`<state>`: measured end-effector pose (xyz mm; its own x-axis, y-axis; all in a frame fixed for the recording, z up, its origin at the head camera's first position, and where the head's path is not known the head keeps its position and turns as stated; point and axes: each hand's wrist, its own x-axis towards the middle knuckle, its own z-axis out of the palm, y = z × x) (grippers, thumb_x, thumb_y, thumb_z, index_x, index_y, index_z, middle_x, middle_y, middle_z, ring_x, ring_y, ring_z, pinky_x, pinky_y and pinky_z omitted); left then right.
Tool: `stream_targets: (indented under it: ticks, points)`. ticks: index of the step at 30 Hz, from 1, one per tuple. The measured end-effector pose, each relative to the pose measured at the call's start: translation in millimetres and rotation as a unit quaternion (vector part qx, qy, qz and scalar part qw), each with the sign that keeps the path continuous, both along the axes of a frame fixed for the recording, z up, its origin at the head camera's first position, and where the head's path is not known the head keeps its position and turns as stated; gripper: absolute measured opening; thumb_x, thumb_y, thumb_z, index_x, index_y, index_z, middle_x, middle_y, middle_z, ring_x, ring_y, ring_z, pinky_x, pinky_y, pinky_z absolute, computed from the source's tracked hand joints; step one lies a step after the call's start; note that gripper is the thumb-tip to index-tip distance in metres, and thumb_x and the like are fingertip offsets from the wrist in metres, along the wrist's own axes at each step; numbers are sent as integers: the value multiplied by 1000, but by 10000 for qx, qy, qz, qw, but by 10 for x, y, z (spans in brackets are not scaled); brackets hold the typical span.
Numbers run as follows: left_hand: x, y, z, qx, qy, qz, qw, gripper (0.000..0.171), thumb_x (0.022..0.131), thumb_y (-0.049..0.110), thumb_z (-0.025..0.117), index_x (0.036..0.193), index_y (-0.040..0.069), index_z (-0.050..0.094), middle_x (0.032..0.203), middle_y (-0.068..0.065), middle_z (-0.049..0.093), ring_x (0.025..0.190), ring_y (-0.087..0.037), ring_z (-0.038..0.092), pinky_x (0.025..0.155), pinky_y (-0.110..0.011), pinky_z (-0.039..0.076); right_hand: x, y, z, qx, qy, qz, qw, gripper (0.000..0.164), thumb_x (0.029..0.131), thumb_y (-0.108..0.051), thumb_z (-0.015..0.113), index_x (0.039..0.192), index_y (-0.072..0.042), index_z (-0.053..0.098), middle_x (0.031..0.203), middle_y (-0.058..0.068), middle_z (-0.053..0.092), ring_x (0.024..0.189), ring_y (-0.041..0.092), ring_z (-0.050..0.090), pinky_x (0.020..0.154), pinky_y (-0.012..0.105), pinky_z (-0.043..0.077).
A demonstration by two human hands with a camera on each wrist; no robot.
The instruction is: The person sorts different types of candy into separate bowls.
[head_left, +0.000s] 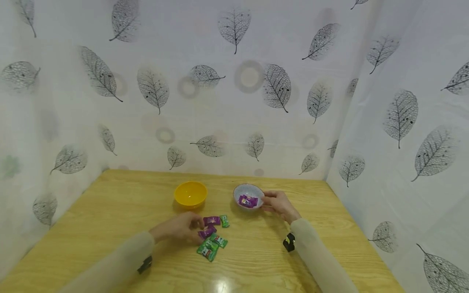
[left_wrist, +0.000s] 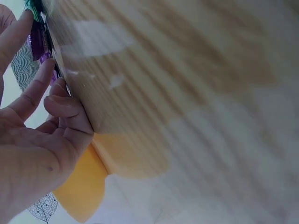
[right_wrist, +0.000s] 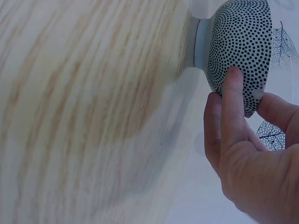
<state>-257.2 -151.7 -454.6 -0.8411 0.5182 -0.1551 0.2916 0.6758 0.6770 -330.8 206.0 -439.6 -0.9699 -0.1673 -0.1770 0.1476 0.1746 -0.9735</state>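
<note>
My right hand (head_left: 279, 203) holds the patterned bowl (head_left: 246, 189) by its right side, thumb at the rim and fingers against the dotted outer wall (right_wrist: 240, 46). Purple-wrapped candies (head_left: 247, 201) lie inside that bowl. Beside two purple-wrapped candies (head_left: 207, 232) on the table is my left hand (head_left: 179, 228), its fingers spread and partly bent, the fingertips right at the nearer wrapper. Several green-wrapped candies (head_left: 208, 249) lie just in front of the purple ones, and a small green one (head_left: 224, 221) sits to their right.
A yellow bowl (head_left: 190, 196) stands on the wooden table (head_left: 139, 191) behind my left hand, left of the patterned bowl. Leaf-printed curtains (head_left: 234, 114) enclose the table at the back and both sides. Dark bands (head_left: 289, 242) sit at both wrists.
</note>
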Motion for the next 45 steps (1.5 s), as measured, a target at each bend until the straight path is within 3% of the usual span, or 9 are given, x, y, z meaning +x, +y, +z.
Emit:
stream_targets:
  ticks: [3, 9, 15, 17, 27, 35, 41, 45]
  points:
    - [0, 32, 3, -139, 46, 82, 9999, 35, 72, 33, 84, 100, 21, 66, 103, 2, 63, 97, -17, 57, 90, -47, 51, -2, 6, -6, -18, -20, 7, 10000, 42, 99, -3, 53, 136, 14, 45, 132, 35, 51, 109, 38, 65, 92, 38, 56]
    - [-25, 49, -12, -116, 257, 94, 9996, 29, 75, 21, 81, 99, 18, 66, 101, -2, 63, 94, -19, 57, 88, -47, 52, -12, 6, -6, -44, -47, -32, 10000, 42, 99, -3, 54, 137, 13, 46, 132, 34, 52, 106, 36, 67, 90, 35, 57]
    - [-63, 113, -56, -231, 264, 257, 9991, 33, 76, 41, 81, 94, 20, 63, 92, 3, 62, 84, -15, 56, 75, -35, 51, -17, 2, -7, -81, -18, 2, 10000, 44, 98, -3, 54, 137, 15, 44, 133, 36, 51, 104, 35, 68, 90, 35, 57]
    - [-68, 142, -57, -223, 210, 296, 9991, 31, 77, 41, 80, 92, 20, 62, 87, 3, 61, 78, -15, 55, 69, -32, 50, -17, 5, -7, -59, -48, 10, 10000, 44, 98, -3, 54, 137, 15, 43, 134, 36, 50, 105, 34, 68, 91, 35, 57]
    - [-55, 170, -24, 225, 162, 424, 9987, 16, 76, 10, 78, 84, 14, 64, 81, -1, 62, 68, -16, 58, 59, -29, 53, -25, 12, -17, -81, 15, 12, 10000, 44, 99, -4, 54, 137, 14, 44, 133, 36, 51, 97, 27, 70, 86, 32, 58]
    - [-44, 128, -5, 712, -125, 804, 9941, 18, 73, 8, 79, 85, 11, 66, 82, -3, 62, 62, -17, 59, 55, -30, 55, -28, 6, -33, -81, -45, -22, 10000, 43, 98, -4, 55, 137, 12, 46, 131, 34, 54, 102, 32, 69, 90, 37, 57]
    - [-76, 113, 43, 1471, -342, 732, 9858, 18, 81, 11, 76, 98, 10, 70, 87, -6, 67, 62, -21, 62, 55, -34, 57, -38, 4, -28, -189, -86, -23, 9998, 42, 98, -2, 54, 137, 11, 47, 129, 34, 55, 100, 31, 70, 88, 35, 58]
    - [-112, 131, 61, 1649, -150, 610, 9843, 18, 83, 11, 75, 101, 12, 73, 87, -4, 70, 67, -19, 63, 56, -33, 57, -31, 8, -23, -197, -70, -19, 9998, 42, 98, -2, 54, 137, 12, 46, 129, 34, 55, 103, 33, 69, 90, 37, 57]
